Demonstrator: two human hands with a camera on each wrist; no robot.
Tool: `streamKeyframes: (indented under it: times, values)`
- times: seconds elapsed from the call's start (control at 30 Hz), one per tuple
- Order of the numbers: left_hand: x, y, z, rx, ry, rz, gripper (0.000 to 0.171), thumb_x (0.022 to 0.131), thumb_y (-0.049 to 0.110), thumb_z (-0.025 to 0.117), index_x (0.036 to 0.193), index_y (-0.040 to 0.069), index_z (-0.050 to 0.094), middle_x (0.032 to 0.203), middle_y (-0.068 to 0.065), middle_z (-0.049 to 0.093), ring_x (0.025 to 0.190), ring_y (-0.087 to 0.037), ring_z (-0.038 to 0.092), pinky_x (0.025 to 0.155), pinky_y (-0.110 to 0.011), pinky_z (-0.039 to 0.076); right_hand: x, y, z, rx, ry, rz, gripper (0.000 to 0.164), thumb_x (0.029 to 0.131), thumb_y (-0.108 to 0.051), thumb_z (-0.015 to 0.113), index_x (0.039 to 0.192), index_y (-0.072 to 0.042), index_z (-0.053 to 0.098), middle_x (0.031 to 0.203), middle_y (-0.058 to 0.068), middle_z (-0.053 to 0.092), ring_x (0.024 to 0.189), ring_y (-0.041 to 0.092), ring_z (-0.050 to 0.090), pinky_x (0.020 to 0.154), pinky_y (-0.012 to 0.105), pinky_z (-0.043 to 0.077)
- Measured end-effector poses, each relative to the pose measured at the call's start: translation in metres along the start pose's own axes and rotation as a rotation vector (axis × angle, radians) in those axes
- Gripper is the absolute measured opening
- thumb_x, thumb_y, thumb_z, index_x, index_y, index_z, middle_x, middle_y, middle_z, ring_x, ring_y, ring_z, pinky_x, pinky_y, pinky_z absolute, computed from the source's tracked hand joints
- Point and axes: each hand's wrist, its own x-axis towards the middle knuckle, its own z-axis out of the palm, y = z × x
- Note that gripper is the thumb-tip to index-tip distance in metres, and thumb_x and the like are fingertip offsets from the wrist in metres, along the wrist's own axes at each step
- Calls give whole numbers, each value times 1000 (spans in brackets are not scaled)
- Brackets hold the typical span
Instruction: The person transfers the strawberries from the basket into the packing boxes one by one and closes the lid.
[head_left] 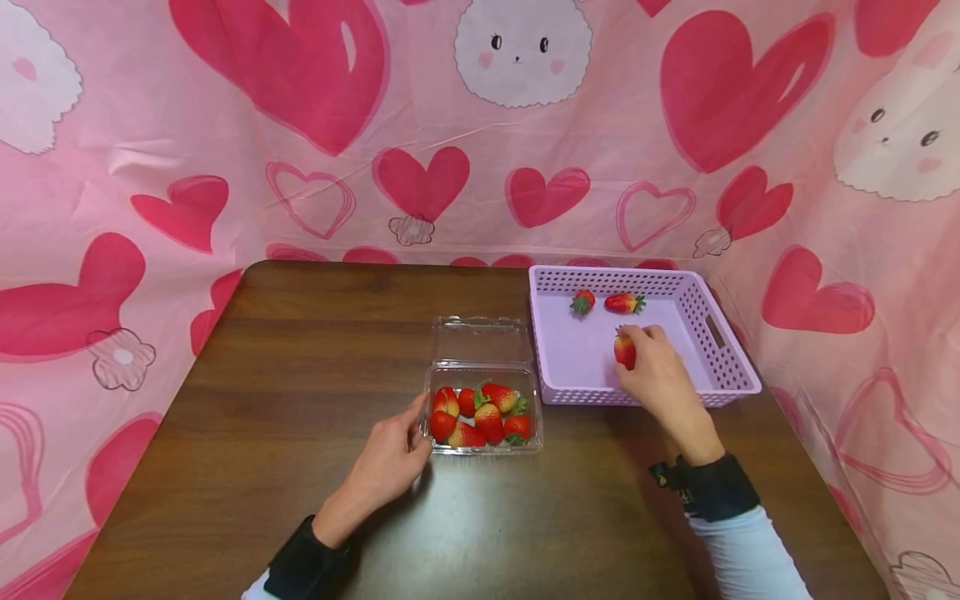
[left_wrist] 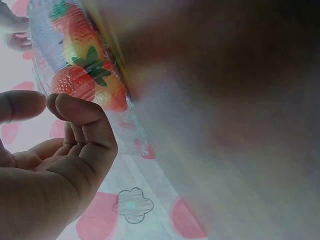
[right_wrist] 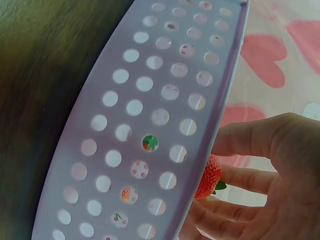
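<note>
A clear hinged plastic container [head_left: 483,450], its lid [head_left: 480,342] folded back, holds several red strawberries [head_left: 489,422]. My left hand [head_left: 386,462] grips its front left corner; in the left wrist view the thumb and curled fingers meet at the plastic edge. Over at the lilac basket [head_left: 585,358], my right hand [head_left: 660,371] reaches past the front wall and pinches a strawberry [head_left: 624,350] between thumb and fingers. The right wrist view shows part of this strawberry [right_wrist: 211,176] behind the perforated wall [right_wrist: 145,107]. Two more strawberries, one upright [head_left: 582,302] and one lying sideways [head_left: 624,303], are near the basket's back wall.
Both containers stand side by side on a dark wooden table [head_left: 315,358], the basket to the right. A pink cloth [head_left: 450,125] with hearts and animal faces hangs behind the table and along its sides. Black bands [head_left: 712,492] circle both wrists.
</note>
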Motion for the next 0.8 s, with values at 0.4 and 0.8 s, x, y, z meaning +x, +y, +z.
streamKeyframes:
  times: [0.4, 0.8]
  values:
    - [0, 1, -1, -4, -12, -12, 70, 95, 5, 66, 161, 3, 41, 66, -2, 50, 54, -18, 46, 50, -27, 43, -4, -12, 8, 4, 24, -65, 57, 89, -10, 74, 141, 6, 57, 131, 34, 50, 113, 52, 58, 100, 67, 48]
    - [0, 0, -1, 3, -6, 0, 69, 95, 4, 65, 159, 1, 43, 67, -3, 50, 54, -17, 45, 49, -27, 40, -8, -23, 14, 10, 33, -104, 57, 87, -11, 78, 139, 4, 59, 130, 32, 52, 110, 48, 59, 99, 65, 49]
